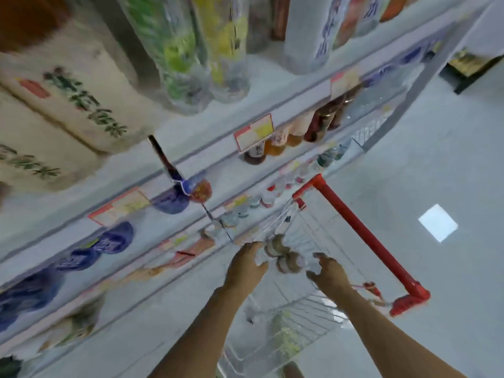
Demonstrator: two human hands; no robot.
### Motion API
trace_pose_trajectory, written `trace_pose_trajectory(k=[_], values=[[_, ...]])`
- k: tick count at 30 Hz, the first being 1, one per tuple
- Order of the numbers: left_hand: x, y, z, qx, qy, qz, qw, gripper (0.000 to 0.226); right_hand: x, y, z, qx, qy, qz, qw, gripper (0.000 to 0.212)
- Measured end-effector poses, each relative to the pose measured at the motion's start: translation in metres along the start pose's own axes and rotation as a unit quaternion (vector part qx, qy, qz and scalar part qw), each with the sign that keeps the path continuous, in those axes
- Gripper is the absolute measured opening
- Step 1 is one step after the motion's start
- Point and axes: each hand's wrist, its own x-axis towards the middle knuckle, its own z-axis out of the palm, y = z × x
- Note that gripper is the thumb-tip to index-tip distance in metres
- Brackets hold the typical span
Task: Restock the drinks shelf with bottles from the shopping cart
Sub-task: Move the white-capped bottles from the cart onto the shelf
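Now both hands are down in the cart (308, 320), toward its edge nearest the shelf (191, 159), where two bottles lie close together. The left hand (246, 264) grips the left bottle (274, 248) around its clear body. The right hand (328, 271) has its fingers curled at the right bottle (289, 264), though the blur leaves it unclear whether they have closed on it. To lift well, each grip should sit on the body below the cap and be firm before rising. The bottles should then come straight up, clear of the wire edge and the red handle (362, 236), before swinging to the shelf.
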Motion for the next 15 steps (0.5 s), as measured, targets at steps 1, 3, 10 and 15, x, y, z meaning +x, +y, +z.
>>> trace_pose_trajectory(k=[1,3,10,15], values=[[0.019,-0.004,0.014,0.007,-0.004,0.004,1.000,0.049,0.013,0.007,0.012,0.002,-0.005,-0.004,1.000,0.057],[0.054,-0.011,0.039,0.024,-0.010,0.014,1.000,0.049,0.038,0.017,0.032,0.009,-0.006,-0.024,1.000,0.054],[0.147,-0.035,0.119,0.127,0.010,0.030,0.991,0.033,0.093,0.034,0.077,0.035,0.053,-0.033,0.997,0.034],[0.147,-0.037,0.135,0.195,0.053,0.023,0.979,0.029,0.090,0.042,0.079,-0.027,0.056,-0.036,0.997,0.030]])
